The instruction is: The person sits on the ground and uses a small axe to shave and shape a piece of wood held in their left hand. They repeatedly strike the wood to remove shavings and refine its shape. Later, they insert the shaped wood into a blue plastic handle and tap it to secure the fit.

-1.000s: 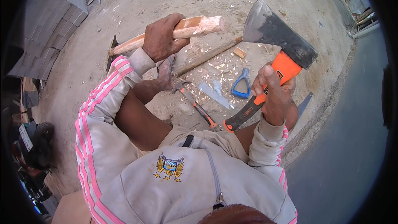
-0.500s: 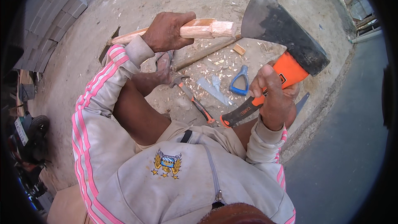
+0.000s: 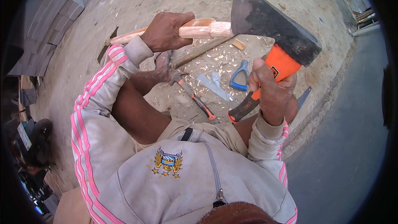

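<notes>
You wear a pale grey jacket [image 3: 182, 191], pink stripes [image 3: 86, 157] edging its sleeves [image 3: 103, 112], with a winged crest [image 3: 168, 160] above three gold stars [image 3: 166, 174] at seven o'clock, a zip [image 3: 214, 164] near six, and beige shorts [image 3: 224, 132].

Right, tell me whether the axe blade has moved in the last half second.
Yes: the axe blade has shifted left, judged against the blue D-shaped handle.

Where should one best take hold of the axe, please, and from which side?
Grip the axe by its handle, probably best from the picture's lower right, as the right hand does: the blade faces left, toward the wood, while the handle slants down, away from the blade.
</notes>
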{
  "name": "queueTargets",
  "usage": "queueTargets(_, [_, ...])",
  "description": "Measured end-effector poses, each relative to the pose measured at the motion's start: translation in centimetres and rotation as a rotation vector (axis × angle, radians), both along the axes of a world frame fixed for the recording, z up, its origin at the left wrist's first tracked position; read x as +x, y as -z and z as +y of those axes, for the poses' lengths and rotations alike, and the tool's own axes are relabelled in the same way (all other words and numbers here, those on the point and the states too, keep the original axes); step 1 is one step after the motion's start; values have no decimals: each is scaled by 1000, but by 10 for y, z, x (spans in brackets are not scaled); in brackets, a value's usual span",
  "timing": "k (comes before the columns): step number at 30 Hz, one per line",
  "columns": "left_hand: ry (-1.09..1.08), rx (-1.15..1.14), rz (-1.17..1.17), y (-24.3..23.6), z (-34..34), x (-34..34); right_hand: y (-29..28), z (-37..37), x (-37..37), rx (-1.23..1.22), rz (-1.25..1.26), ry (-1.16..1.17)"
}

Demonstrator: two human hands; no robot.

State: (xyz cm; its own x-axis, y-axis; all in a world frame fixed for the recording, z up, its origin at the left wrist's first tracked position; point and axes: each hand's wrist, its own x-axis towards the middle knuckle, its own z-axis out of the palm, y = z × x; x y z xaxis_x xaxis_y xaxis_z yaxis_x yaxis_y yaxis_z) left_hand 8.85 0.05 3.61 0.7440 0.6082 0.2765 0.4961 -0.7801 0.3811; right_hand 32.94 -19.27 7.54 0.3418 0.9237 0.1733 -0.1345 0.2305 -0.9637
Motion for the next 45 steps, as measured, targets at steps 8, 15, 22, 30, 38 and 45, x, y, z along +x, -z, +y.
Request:
queueTargets(8, [-14,0,56,-1,-1,0,-16,-9,7,-4,35,41])
queueTargets(15, [27,-9,-14,5,-4,5,0,0,2,-127,3,-96])
queueTargets(22, [-1,20,34,0,-1,4,-7,-6,14,-93,18,-22])
queueTargets(30, [6,-1,20,-3,-3,-3,0,4,-2,-142,-24,-97])
queueTargets(38, [-37,-15,17,2,-3,-1,18,1,-15,187,-609,87])
queueTargets(45, [10,63,-64,2,-3,-3,-12,0,-2,-27,-37,73])
